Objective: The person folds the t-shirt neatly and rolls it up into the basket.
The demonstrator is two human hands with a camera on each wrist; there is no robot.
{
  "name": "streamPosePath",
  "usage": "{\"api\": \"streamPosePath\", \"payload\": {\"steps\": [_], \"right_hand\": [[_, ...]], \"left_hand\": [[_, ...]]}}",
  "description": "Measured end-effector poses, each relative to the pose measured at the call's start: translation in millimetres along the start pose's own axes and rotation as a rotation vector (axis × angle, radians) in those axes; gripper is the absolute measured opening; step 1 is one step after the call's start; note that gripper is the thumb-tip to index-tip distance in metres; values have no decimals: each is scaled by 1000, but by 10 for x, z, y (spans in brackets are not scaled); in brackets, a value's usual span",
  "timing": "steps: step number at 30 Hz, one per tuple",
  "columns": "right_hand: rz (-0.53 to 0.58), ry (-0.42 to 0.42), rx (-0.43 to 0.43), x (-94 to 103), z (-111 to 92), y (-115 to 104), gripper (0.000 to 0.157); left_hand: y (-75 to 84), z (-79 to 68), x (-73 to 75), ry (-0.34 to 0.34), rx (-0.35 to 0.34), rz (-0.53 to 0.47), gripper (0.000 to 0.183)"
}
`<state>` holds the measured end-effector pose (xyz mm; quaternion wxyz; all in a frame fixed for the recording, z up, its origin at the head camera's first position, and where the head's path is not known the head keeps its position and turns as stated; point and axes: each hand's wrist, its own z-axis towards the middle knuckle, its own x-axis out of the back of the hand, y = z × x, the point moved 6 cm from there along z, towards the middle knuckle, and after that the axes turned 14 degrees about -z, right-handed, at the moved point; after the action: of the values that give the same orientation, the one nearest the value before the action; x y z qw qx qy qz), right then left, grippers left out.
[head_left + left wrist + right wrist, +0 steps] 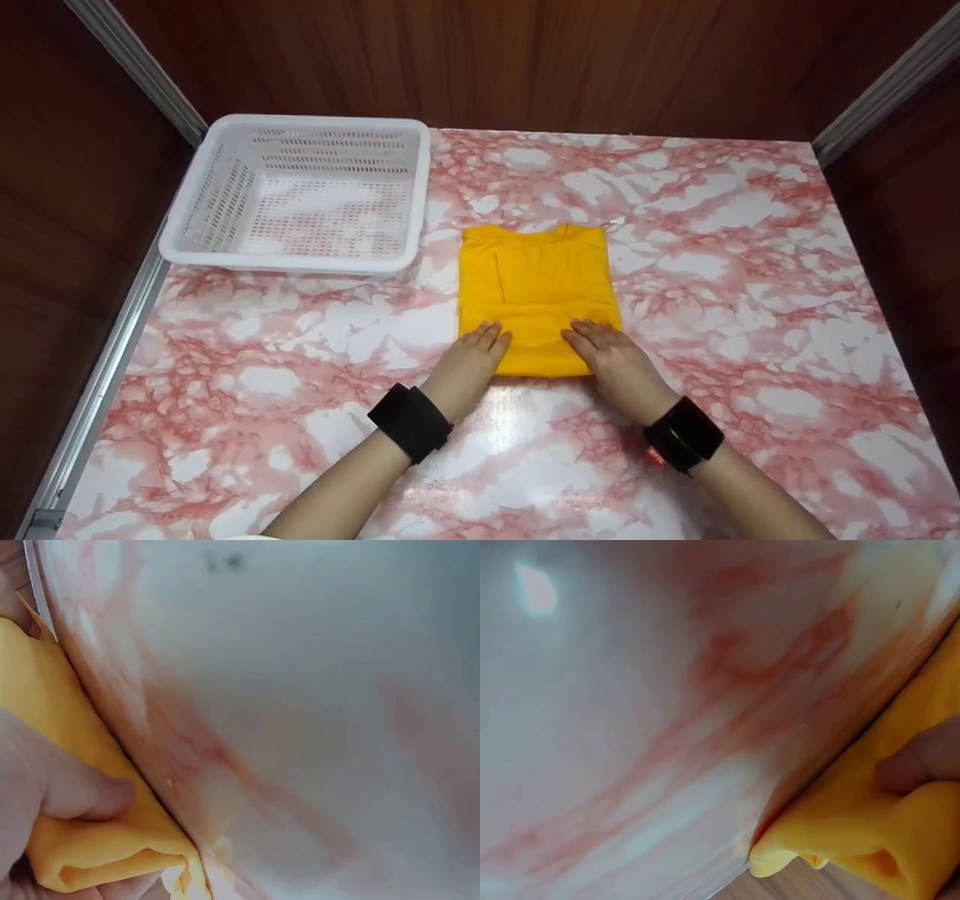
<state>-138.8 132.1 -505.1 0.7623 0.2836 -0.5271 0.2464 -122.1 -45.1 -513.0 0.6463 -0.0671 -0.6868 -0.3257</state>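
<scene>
A yellow shirt (536, 262) lies folded on the table, its neckline at the far side and a folded band across its near part. My left hand (469, 367) holds the near left corner. In the left wrist view its thumb (109, 799) presses on top of the cloth, with other fingers around the side of the layered fold. My right hand (622, 367) grips the near right corner the same way. Its thumb (907, 765) lies on the cloth in the right wrist view, and most of its fingers are hidden there.
A white plastic basket (337, 261) with slotted walls stands at the back left, nothing inside it. The red-and-white marbled table (750, 300) is bounded by brown wooden panels (525, 60) at the back and both sides. Both wrists wear black bands (411, 424).
</scene>
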Motion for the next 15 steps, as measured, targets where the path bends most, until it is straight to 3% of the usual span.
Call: {"api": "streamPosePath", "payload": {"steps": [6, 15], "right_hand": [[37, 0, 18, 34, -39, -44, 44], [104, -123, 8, 72, -157, -90, 63]], "left_hand": [[44, -40, 50, -37, -19, 16, 48], [149, -126, 109, -73, -66, -20, 39]]}}
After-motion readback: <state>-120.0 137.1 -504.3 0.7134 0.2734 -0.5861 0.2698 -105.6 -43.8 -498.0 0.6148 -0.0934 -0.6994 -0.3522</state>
